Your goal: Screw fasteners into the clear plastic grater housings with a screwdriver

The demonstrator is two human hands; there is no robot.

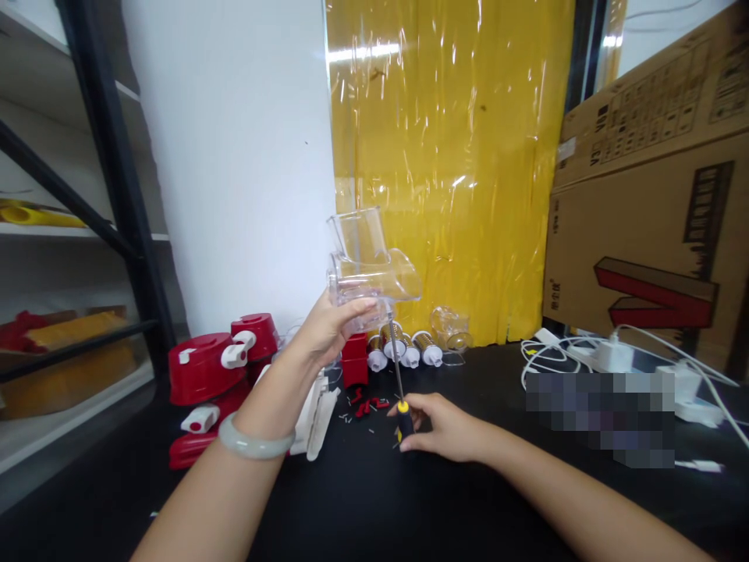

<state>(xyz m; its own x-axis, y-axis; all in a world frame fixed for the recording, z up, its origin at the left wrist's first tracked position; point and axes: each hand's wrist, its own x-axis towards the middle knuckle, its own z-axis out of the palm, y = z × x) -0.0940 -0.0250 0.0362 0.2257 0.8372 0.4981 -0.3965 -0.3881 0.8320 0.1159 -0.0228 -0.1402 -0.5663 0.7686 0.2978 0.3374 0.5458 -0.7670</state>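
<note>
My left hand (324,331) is raised above the black table (409,499), fingers wrapped round the bottom of a clear plastic housing (368,264) with an open chute on top. My right hand (443,428) is lower, closed on the black and yellow handle of a screwdriver (399,373). Its thin shaft points straight up into the underside of the clear housing. A pale bangle (253,441) sits on my left wrist.
Red and white plastic bases (211,367) stand at the left, small red clips and screws (367,406) lie below the housing. Metal drum parts (403,348) line the yellow curtain (450,156). White cables and chargers (614,355) lie right, under a cardboard box (649,226). Shelving (70,234) stands left.
</note>
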